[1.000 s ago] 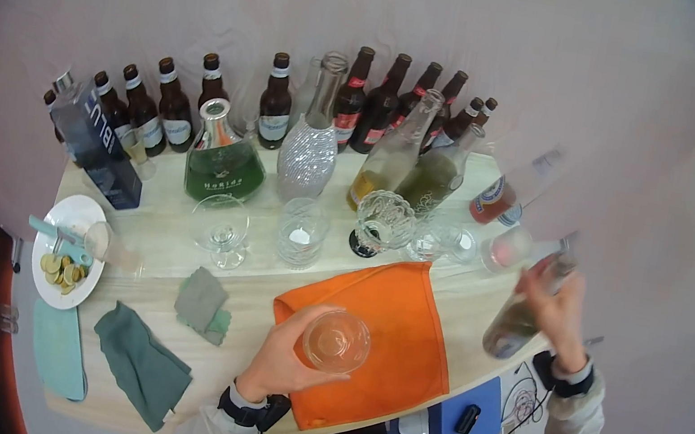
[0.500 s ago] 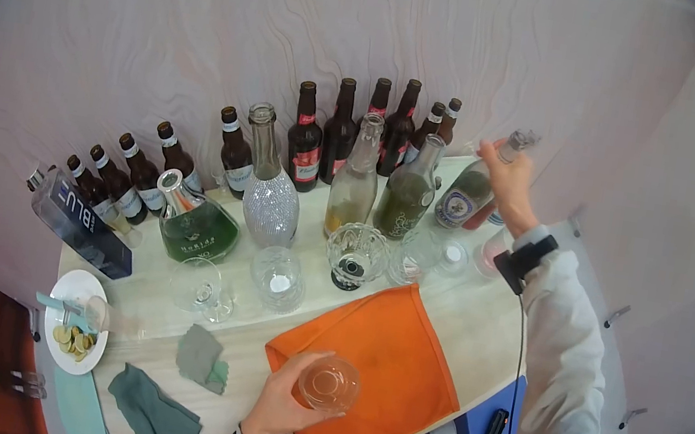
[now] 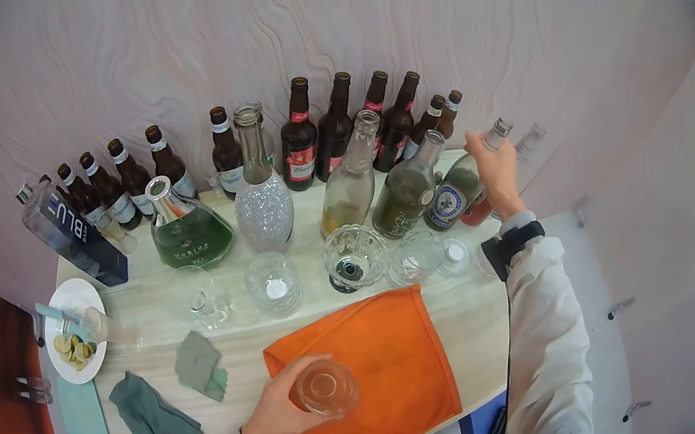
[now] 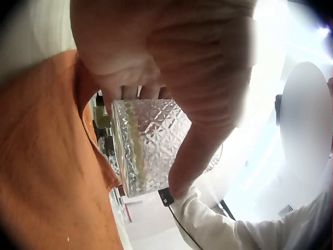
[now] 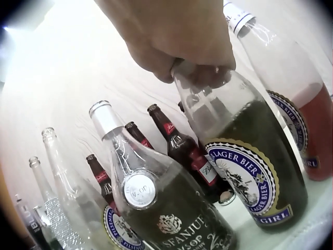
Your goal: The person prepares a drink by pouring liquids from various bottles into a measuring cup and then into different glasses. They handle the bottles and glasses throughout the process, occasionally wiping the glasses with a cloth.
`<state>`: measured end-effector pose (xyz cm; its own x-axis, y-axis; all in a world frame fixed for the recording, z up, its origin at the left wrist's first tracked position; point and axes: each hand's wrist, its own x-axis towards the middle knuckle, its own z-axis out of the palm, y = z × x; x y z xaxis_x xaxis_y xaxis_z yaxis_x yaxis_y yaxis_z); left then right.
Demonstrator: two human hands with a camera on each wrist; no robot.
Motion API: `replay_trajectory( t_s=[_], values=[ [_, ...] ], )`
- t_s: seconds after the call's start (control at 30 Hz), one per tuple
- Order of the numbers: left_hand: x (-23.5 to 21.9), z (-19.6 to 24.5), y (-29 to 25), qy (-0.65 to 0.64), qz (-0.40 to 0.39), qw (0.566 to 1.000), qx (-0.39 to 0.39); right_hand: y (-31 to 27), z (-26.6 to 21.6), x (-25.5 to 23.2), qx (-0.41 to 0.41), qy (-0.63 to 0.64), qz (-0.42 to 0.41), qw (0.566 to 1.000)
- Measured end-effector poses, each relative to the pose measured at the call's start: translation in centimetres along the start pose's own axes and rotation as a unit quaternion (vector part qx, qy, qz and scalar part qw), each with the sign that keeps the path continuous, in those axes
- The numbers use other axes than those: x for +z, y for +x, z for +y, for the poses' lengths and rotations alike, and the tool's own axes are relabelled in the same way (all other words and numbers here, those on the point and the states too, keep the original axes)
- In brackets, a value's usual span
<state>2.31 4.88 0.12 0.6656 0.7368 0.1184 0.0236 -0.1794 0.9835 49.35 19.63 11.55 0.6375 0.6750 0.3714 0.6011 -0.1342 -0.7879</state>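
Observation:
My left hand [image 3: 282,408] grips a clear cut-glass tumbler [image 3: 328,387] above the orange cloth [image 3: 400,344]; in the left wrist view the patterned glass [image 4: 148,146] sits between thumb and fingers. At the back right my right hand [image 3: 497,173] holds a clear bottle of dark green liquid [image 3: 457,196] by its neck. That bottle [image 5: 250,156] stands upright on the table in the right wrist view, with the hand [image 5: 177,36] round its upper part. To one side is a bottle of red liquid [image 5: 315,120], to the other a dark green bottle with a silver neck [image 5: 156,192].
Brown beer bottles [image 3: 298,141] line the back. A sparkly bottle [image 3: 265,209], a green decanter [image 3: 194,236], a blue box [image 3: 76,238] and several glasses [image 3: 273,285] stand before them. At left are a plate of lime slices [image 3: 84,303] and a dark green cloth [image 3: 155,418].
My right hand has carried the green-liquid bottle from the right front edge to the back right, beside the red one. The left hand still holds the tumbler over the orange cloth.

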Motion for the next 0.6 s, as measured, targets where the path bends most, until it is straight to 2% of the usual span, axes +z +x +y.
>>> replay_trajectory(
  t_s=[0.1,0.17,0.23,0.27,0.3,0.37,0.43,0.47,0.53,0.6],
  values=[
    [0.0,-0.1,0.0,0.004,0.016,1.0,0.003,-2.1,1.0,-0.7,-0.043,0.02,0.016,0.999],
    [0.1,-0.3,-0.2,-0.027,0.017,0.999,-0.021,-5.4,2.1,-1.7,-0.041,0.098,0.066,0.992],
    [0.0,-0.4,-0.2,-0.033,0.028,0.999,-0.014,-13.1,0.1,-4.0,-0.065,0.159,-0.016,0.985],
    [-0.1,-0.4,-0.2,-0.034,0.024,0.999,-0.004,-17.6,0.3,-4.8,-0.074,0.112,-0.054,0.989],
    [-0.2,-0.4,0.0,-0.039,0.03,0.999,-0.009,-22.1,2.6,-4.5,-0.111,0.114,-0.115,0.98],
    [-0.2,-0.2,0.0,-0.007,0.008,1.0,0.008,-31.0,-3.5,-4.7,-0.009,0.111,-0.319,0.941],
    [0.0,0.0,0.0,0.001,-0.009,1.0,0.01,-36.1,-4.7,-3.0,-0.059,0.062,-0.41,0.908],
    [0.1,0.1,0.0,0.011,-0.019,1.0,0.018,-36.8,-5.2,-2.2,-0.054,0.063,-0.403,0.911],
    [0.5,0.3,0.0,0.022,-0.029,0.999,0.035,-37.5,-5.8,-1.0,0.042,0.182,-0.405,0.895],
    [0.6,0.5,-0.1,0.033,-0.031,0.998,0.054,-38.1,-6.6,-0.8,0.035,0.184,-0.389,0.902]
  ],
)
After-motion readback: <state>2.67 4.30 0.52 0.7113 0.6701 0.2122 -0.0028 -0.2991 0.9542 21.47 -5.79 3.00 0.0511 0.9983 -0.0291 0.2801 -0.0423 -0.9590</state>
